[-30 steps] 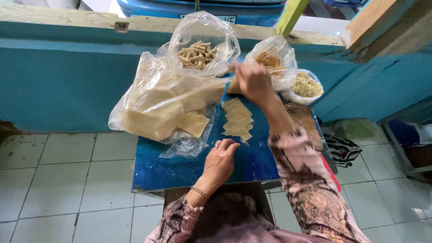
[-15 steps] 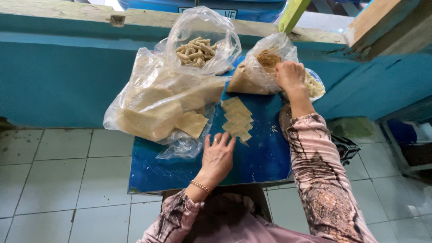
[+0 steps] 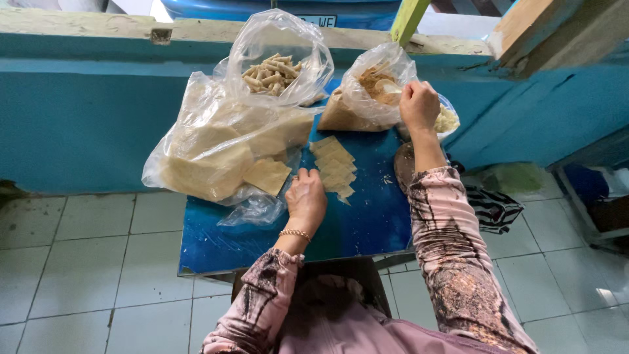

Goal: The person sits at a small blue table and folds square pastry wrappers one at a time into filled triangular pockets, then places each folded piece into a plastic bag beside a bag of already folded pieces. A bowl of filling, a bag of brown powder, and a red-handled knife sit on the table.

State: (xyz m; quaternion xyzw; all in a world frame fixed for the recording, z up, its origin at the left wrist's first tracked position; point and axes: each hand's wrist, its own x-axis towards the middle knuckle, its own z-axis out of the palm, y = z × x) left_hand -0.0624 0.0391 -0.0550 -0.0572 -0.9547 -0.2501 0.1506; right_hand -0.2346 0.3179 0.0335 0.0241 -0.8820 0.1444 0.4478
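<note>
My left hand [image 3: 306, 200] lies on the blue table [image 3: 249, 239], fingers loosely bent and holding nothing. Its fingertips are at the near edge of a row of pale square wrappers [image 3: 333, 164]. My right hand [image 3: 419, 105] is closed in a fist at the mouth of a clear plastic bag of brownish filling [image 3: 363, 98]. It grips what looks like a pale spoon [image 3: 391, 87] that reaches into the bag.
A big clear bag of stacked wrappers [image 3: 209, 154] fills the table's left. Behind it is a bag of rolled sticks [image 3: 275, 69], and right of my fist a bag of pale crumbs [image 3: 449, 121]. A teal wall [image 3: 78, 111] stands behind; a striped cloth [image 3: 491, 206] lies on the tiled floor.
My right hand went from above the wrapper row to the right, up to the filling bag, and closed there. My left hand slid forward to the wrappers.
</note>
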